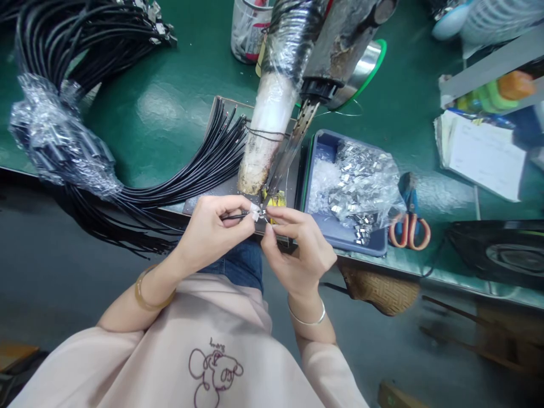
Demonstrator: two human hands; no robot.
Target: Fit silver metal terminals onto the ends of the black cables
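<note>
My left hand pinches the end of a thin black cable with a small white tip. My right hand meets it from the right, its fingertips holding a tiny metal clip against the cable end. Both hands hover at the bench's front edge, just below the tip of a soldering iron wrapped in plastic film. A fan of black cables spreads out to the left of my hands.
A blue tray holds a bag of small metal clips. Orange-handled scissors lie to its right. A large bundle of black cables in plastic wrap fills the left. A solder spool and clear jar stand behind.
</note>
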